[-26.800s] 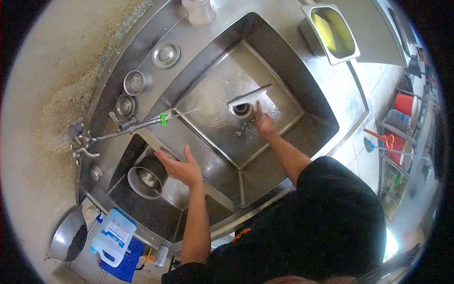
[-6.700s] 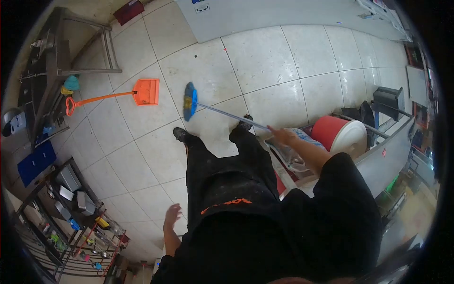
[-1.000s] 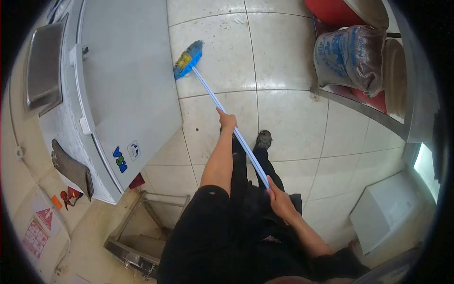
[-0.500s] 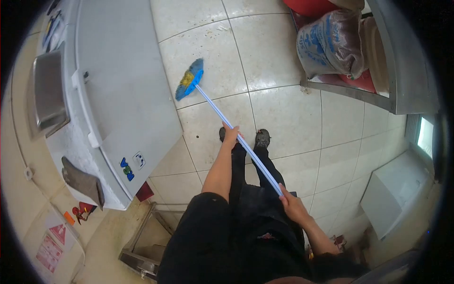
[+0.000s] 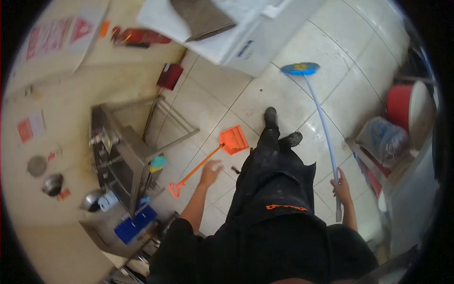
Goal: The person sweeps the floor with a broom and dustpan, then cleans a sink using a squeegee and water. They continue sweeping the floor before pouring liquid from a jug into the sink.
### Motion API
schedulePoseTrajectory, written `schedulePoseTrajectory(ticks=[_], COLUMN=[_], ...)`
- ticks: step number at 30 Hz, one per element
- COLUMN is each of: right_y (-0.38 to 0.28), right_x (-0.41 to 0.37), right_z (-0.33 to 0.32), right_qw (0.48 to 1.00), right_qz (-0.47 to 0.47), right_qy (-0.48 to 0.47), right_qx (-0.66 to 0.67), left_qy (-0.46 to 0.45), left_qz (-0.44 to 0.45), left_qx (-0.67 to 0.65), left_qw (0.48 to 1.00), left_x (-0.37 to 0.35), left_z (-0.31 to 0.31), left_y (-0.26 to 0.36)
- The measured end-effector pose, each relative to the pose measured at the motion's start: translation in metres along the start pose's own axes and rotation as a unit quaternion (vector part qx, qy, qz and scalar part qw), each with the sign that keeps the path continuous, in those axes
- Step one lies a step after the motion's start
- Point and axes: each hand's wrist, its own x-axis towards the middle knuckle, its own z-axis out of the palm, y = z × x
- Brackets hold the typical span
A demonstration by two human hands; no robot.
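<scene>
A broom with a blue head (image 5: pixel 301 69) rests its bristles on the tiled floor near the white cabinet's corner. My right hand (image 5: pixel 340 183) is wrapped round the light blue broom stick near its grey end. My left hand (image 5: pixel 210 172) is off the broom, with fingers apart and nothing in it, slightly blurred. Just above and beside that hand, an orange dustpan (image 5: pixel 233 140) with a long orange handle is seen on the left side of my legs.
A white cabinet (image 5: pixel 246 35) bears a brown cloth (image 5: pixel 201 18). At left stands a metal frame (image 5: pixel 137 156) near a blue box (image 5: pixel 135 224). To the right are a filled bag (image 5: pixel 382 137) and a red container (image 5: pixel 399 105). A fire extinguisher (image 5: pixel 142 36) is near the wall.
My left hand has let go of the broom stick and moved left. The view has turned, bringing the dustpan into sight. My right hand keeps the broom, now at my right side.
</scene>
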Motion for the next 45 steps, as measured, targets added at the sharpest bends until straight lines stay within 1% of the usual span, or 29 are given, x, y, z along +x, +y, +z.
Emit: schedulePoseTrajectory(ticks=[1, 2, 4, 6, 9, 10, 11, 12, 13, 14, 15, 16, 19, 20, 21, 23, 24, 26, 27, 29, 30, 31, 34, 35, 37, 40, 42, 43, 45], right_y=[-0.007, -0.014, -0.025, -0.051, -0.064, -0.076, -0.079, -0.054, -0.03, -0.046, -0.088, -0.118, -0.116, -0.085, -0.06, -0.024, -0.041, -0.022, -0.02, -0.01, 0.0, 0.011, 0.006, 0.009, 0.009, -0.007, -0.015, -0.024, -0.022], right_x=[0.003, 0.008, 0.007, 0.017, 0.007, -0.001, -0.008, 0.002, 0.013, -0.008, -0.045, -0.077, -0.138, -0.141, -0.148, -0.154, -0.169, -0.163, -0.16, -0.15, -0.138, -0.124, -0.078, -0.061, -0.026, 0.021, 0.054, 0.064, 0.113], right_z=[-0.003, -0.006, -0.009, -0.006, -0.007, -0.006, -0.009, -0.002, -0.005, -0.011, -0.007, -0.005, -0.011, -0.013, -0.015, -0.016, -0.021, -0.021, -0.027, -0.039, -0.042, -0.049, -0.101, -0.119, -0.172, -0.264, -0.328, -0.361, -0.416], right_qw=[1.0, 1.0, 0.997, 0.991, 0.982, 0.978, 0.972, 0.941, 0.889, 0.889, 0.945, 0.979, 0.989, 0.985, 0.986, 0.967, 0.976, 0.973, 0.969, 0.97, 0.962, 0.952, 0.947, 0.942, 0.936, 0.936, 0.923, 0.92, 0.912], right_qz=[-0.015, -0.019, -0.036, -0.042, -0.027, -0.042, -0.055, -0.17, -0.282, -0.276, -0.146, -0.017, 0.037, -0.006, -0.004, -0.105, -0.054, -0.063, -0.078, -0.051, -0.075, -0.098, -0.063, -0.055, -0.059, -0.05, -0.09, -0.09, -0.123], right_qy=[0.015, 0.005, 0.0, -0.011, 0.001, 0.019, 0.036, 0.093, 0.144, 0.171, 0.114, 0.049, 0.077, 0.099, 0.11, 0.162, 0.156, 0.191, 0.215, 0.231, 0.26, 0.289, 0.304, 0.307, 0.317, 0.314, 0.346, 0.351, 0.348], right_qx=[-0.018, -0.018, -0.068, -0.13, -0.188, -0.206, -0.224, -0.277, -0.33, -0.324, -0.268, -0.199, -0.118, -0.144, -0.128, -0.167, -0.14, -0.109, -0.097, -0.048, -0.029, -0.01, 0.082, 0.12, 0.141, 0.152, 0.146, 0.15, 0.177], left_qy=[0.11, 0.186, 0.268, 0.178, 0.162, 0.182, 0.117, 0.047, 0.063, 0.066, 0.069, 0.028, -0.059, -0.095, -0.101, -0.196, -0.199, -0.264, -0.268, -0.325, -0.332, -0.334, -0.327, -0.3, -0.242, -0.216, -0.157, -0.157, -0.144], left_qz=[-0.061, -0.104, -0.207, -0.454, -0.483, -0.382, -0.448, -0.511, -0.434, -0.428, -0.426, -0.393, -0.326, -0.304, -0.292, -0.257, -0.243, -0.196, -0.181, -0.146, -0.125, -0.113, -0.078, -0.079, -0.05, -0.03, -0.012, -0.012, 0.014], left_qx=[0.014, 0.008, 0.158, 0.298, 0.169, -0.146, -0.198, -0.238, -0.414, -0.41, -0.404, -0.401, -0.375, -0.362, -0.352, -0.295, -0.28, -0.209, -0.194, -0.132, -0.121, -0.107, -0.098, -0.11, -0.13, -0.174, -0.266, -0.267, -0.354], left_qw=[0.992, 0.977, 0.927, 0.82, 0.844, 0.894, 0.864, 0.825, 0.798, 0.803, 0.807, 0.827, 0.866, 0.876, 0.884, 0.899, 0.907, 0.921, 0.926, 0.925, 0.927, 0.93, 0.937, 0.944, 0.96, 0.96, 0.951, 0.951, 0.924], left_x=[-0.018, -0.039, -0.088, -0.104, -0.157, -0.161, -0.154, -0.147, -0.154, -0.148, -0.134, -0.117, -0.074, -0.059, -0.04, -0.003, 0.011, 0.048, 0.065, 0.099, 0.115, 0.13, 0.181, 0.201, 0.229, 0.284, 0.311, 0.322, 0.345], left_z=[-0.029, -0.062, -0.104, -0.133, -0.125, -0.123, -0.122, -0.122, -0.112, -0.106, -0.104, -0.113, -0.157, -0.17, -0.182, -0.2, -0.207, -0.217, -0.216, -0.207, -0.201, -0.194, -0.16, -0.149, -0.124, -0.088, -0.066, -0.057, -0.039], left_y=[-0.001, 0.0, -0.021, -0.013, -0.182, -0.182, -0.175, -0.167, -0.179, -0.179, -0.172, -0.149, -0.013, 0.031, 0.068, 0.139, 0.178, 0.248, 0.276, 0.336, 0.367, 0.403, 0.51, 0.539, 0.615, 0.694, 0.747, 0.771, 0.822])
